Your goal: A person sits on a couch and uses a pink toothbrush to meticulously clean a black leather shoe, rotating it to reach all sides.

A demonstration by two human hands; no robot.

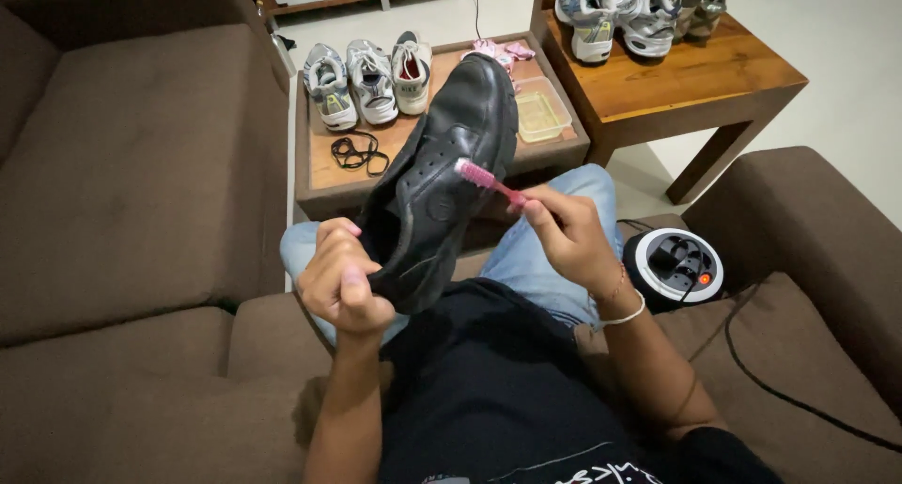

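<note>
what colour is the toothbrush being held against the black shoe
Pink: the toothbrush in the right hand shows plainly in the head view.

Dim indoor light, brighter floor top right, sharp focus, wide-angle bend

Both hands raised: left (pixel 340 282) fisted, right (pixel 567 235) pinching

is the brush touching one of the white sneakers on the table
No, the pink brush in the right hand rests on the black shoe held by the left hand.
</note>
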